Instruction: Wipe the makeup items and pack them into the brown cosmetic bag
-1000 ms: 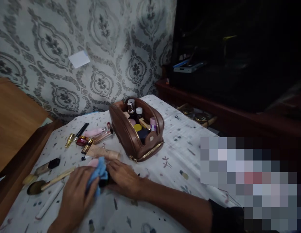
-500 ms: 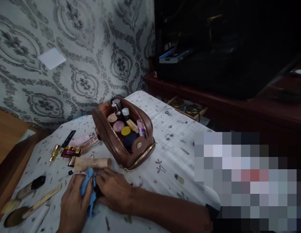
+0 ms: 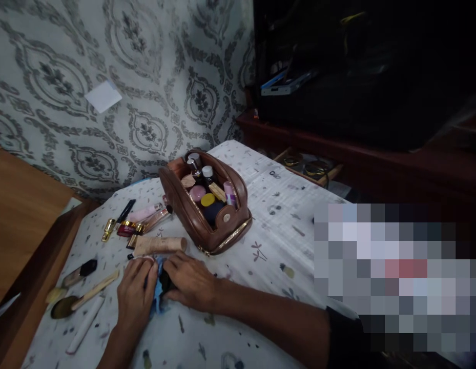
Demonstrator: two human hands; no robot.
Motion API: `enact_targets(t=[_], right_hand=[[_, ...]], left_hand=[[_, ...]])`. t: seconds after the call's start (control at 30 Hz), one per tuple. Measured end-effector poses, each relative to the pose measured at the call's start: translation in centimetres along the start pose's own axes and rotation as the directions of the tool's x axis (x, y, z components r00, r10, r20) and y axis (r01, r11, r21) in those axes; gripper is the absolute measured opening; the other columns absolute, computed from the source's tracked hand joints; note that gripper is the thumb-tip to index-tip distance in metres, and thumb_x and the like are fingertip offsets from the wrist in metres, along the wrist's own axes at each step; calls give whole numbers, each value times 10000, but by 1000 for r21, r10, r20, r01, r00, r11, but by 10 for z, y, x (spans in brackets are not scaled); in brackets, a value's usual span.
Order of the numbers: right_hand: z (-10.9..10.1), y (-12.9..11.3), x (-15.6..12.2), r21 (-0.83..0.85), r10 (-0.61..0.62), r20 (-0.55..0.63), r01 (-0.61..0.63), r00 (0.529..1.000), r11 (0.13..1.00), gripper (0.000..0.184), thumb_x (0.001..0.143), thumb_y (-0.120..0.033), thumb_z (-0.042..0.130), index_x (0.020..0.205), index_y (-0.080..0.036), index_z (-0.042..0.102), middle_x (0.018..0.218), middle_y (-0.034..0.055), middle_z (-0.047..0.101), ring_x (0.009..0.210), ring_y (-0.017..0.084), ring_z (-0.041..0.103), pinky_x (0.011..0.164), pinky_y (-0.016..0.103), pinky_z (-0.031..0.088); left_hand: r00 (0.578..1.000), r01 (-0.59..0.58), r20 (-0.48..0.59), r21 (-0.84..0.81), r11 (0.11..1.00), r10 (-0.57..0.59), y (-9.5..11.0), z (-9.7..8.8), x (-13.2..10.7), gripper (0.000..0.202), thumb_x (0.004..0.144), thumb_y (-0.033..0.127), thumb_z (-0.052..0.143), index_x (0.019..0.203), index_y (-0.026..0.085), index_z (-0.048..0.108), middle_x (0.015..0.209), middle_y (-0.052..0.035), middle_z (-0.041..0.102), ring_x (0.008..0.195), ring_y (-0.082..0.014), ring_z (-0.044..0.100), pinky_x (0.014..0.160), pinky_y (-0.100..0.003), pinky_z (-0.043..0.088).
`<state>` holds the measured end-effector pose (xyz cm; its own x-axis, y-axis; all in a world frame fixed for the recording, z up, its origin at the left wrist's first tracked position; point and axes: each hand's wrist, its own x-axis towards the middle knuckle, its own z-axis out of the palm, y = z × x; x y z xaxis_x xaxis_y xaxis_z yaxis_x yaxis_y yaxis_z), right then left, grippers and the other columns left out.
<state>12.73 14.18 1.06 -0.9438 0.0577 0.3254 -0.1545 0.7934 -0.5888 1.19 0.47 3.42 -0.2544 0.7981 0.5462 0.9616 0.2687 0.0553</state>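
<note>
My left hand is closed on a crumpled blue cloth near the table's front. Facing it, my right hand has its fingers curled round a small dark object, mostly hidden by the hands and cloth, so its kind cannot be made out. The cloth lies against this object. Just beyond my fingers rests a beige squeeze tube on its side. Behind it stands an open brown cosmetic bag, packed with several bottles, jars and a lilac tube.
Left of the tube lie a dark red jar, a gold lipstick and slim tubes. Makeup brushes and a white stick lie by the left edge. A patterned cloth covers the table. A small open drawer is beyond.
The camera has turned a little left, so the scene sits farther right in view. Both hands keep their hold on the cloth and the dark object.
</note>
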Motion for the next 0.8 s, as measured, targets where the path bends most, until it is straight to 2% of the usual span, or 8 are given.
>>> enact_targets(t=[0.17,0.3,0.53,0.63,0.8], right_hand=[[1,0,-1,55,27,-27,-25,999,998,445,814,-328,768,1134,-88,574,1116,168,648,1111,317,572,876,446,532],[6,4,-1,77,7,-41,-4,999,997,434,804,-304,780,1126,-102,571,1146,171,641,1138,314,570,912,448,520],[6,4,-2,25,7,-63,-6,998,1000,452,785,-265,793,1152,-138,563,1188,149,638,1171,314,576,920,447,523],[7,4,-3,0,7,-106,-7,994,1000,424,792,-221,772,1155,-168,559,1174,126,637,1173,305,577,909,447,524],[13,10,-3,74,50,-180,-37,982,997,415,764,-151,762,1132,-162,570,1191,140,638,1175,304,579,948,469,514]], left_hand=[[996,74,42,7,997,-74,3,3,7,334,1014,300,396,766,205,600,779,-39,631,793,-197,584,752,-314,460],[989,126,80,-4,992,-125,1,8,14,372,1023,327,378,762,205,612,790,-36,656,810,-196,607,785,-318,459],[977,210,36,-53,976,-208,-3,15,15,439,1036,371,335,717,211,590,760,-33,659,786,-193,602,762,-320,452],[969,246,13,-85,966,-246,-1,15,12,443,1040,368,306,733,212,584,788,-40,665,815,-196,603,787,-324,461],[974,227,46,-70,972,-224,2,15,7,386,1035,362,316,876,210,633,910,-58,689,909,-216,602,864,-357,463]])
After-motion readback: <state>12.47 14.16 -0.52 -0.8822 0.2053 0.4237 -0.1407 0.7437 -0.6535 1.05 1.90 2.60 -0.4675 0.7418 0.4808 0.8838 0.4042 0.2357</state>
